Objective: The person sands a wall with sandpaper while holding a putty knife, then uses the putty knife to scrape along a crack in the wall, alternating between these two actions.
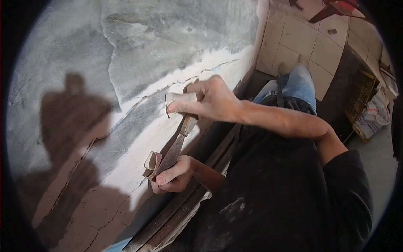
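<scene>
My right hand (216,98) is closed round the wooden handle of a putty knife (173,153) and also pinches a bent off-white piece (180,98), which looks like folded sandpaper. The knife slants down and to the left, its worn metal blade reaching my left hand (174,174). My left thumb lies against the blade's end, with the fingers curled beneath. A curled strip (152,161), off-white inside and reddish-brown outside, is held there beside the blade. Both hands are dusty and in front of a cracked wall (147,38).
White filler (138,164) runs along the wall's crack. Dark rails (184,206) lie below my left arm. At the right are a yellow crate (360,98) and a striped white sack (372,115). A red object (342,9) stands on the tiled floor (298,38).
</scene>
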Tool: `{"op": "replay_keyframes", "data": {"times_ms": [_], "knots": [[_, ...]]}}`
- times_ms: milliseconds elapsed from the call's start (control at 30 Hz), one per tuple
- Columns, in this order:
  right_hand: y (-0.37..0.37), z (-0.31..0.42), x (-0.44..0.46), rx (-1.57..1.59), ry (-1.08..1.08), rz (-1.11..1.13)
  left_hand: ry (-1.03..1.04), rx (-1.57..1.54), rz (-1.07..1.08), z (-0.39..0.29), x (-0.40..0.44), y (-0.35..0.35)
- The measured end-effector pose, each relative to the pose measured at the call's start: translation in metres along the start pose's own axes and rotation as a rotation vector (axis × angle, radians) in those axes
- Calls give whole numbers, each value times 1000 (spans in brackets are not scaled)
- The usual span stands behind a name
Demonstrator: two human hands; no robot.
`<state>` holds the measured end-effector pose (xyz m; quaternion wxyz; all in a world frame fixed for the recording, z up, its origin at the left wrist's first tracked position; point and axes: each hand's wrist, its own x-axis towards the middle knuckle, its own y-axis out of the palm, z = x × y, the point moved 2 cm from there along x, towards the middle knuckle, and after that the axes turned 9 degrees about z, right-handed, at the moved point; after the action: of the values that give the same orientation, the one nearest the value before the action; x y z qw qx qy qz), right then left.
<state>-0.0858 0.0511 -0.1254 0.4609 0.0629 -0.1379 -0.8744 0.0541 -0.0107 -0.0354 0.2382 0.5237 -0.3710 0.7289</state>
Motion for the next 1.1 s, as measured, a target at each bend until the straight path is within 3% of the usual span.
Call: {"op": "replay_keyframes", "data": {"times_ms": [67,200,300,333,467,567,600,700,733,833,967,1100], "knots": [[5,-3,-1,38,-76,-65,-33,-6,-35,1,0,5],[1,10,-1,205,115,74,-15,57,13,3,-3,-2],[-1,-11,-2,49,-6,-32,28,94,57,-5,3,0],[-2,-10,-4,50,34,-23,40,99,74,-8,5,1],[9,17,9,-26,-188,-61,32,104,39,0,0,-1],[2,24,12,-68,-81,48,67,149,60,7,0,-5],[1,15,7,-184,-207,-101,66,151,54,6,0,-4],[0,3,1,-60,-168,-113,29,83,-15,6,-2,2],[7,7,4,-109,-308,-232,48,68,-43,7,-1,3],[11,34,13,-179,-352,-160,102,68,-50,9,1,-2],[6,-4,-1,-106,-117,-93,106,31,-71,15,-1,1],[8,24,5,-161,-236,-125,80,63,-12,14,-2,-4]]}}
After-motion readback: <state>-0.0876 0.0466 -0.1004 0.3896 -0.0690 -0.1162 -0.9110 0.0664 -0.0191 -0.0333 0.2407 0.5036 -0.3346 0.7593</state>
